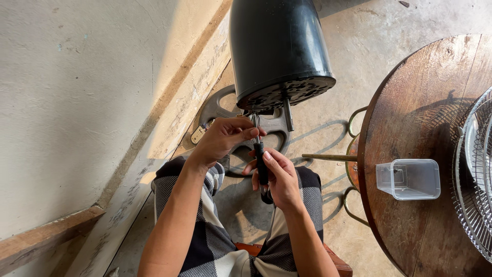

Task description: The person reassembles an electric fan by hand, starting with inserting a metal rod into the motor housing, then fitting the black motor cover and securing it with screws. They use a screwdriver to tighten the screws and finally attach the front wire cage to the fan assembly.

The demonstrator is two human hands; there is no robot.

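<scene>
The right hand [279,177] is gripping a black screwdriver [260,163], its tip hidden under the glossy black motor housing [277,48] (top cut off). The left hand [223,137] is pinching the metal shaft. Right: a round wooden table [410,118], a clear plastic box [410,179], a wire grille [474,174].

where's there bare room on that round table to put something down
The round wooden table is bare from its left rim to the clear plastic container, and above the container too. Its right edge is crowded by the wire fan grille. Below the container, a smaller bare strip remains.
</scene>
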